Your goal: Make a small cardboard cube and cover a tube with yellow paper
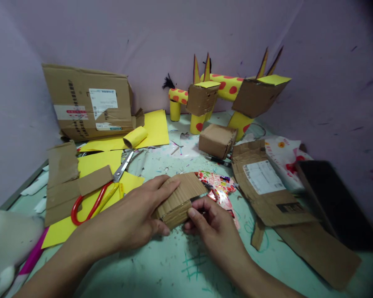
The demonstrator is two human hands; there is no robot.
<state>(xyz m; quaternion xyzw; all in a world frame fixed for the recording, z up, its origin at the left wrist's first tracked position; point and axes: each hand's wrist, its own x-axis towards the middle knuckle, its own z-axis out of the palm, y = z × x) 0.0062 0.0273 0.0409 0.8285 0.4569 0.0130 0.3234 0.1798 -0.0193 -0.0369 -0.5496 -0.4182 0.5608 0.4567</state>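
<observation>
A small cardboard box (182, 191) with a ribbed top sits low over the table, tilted toward me. My left hand (147, 205) is closed around its left side, fingers across the top and thumb at the front lower edge. Thumb and index finger of my right hand (209, 217) pinch at the box's front right corner; a small dark patch shows beside these fingertips, and I cannot make out what it is. The other right fingers curl out of sight. Just behind the box lies a floral-patterned wrapper (216, 182).
Red-and-yellow scissors (104, 194) lie left on yellow paper (95, 165) near cardboard strips. A large carton (77, 111) stands behind. Two spotted cardboard animals (202, 99) and another small box (216, 138) stand at the back. Right are flattened cardboard (317, 248) and a dark slab (332, 194).
</observation>
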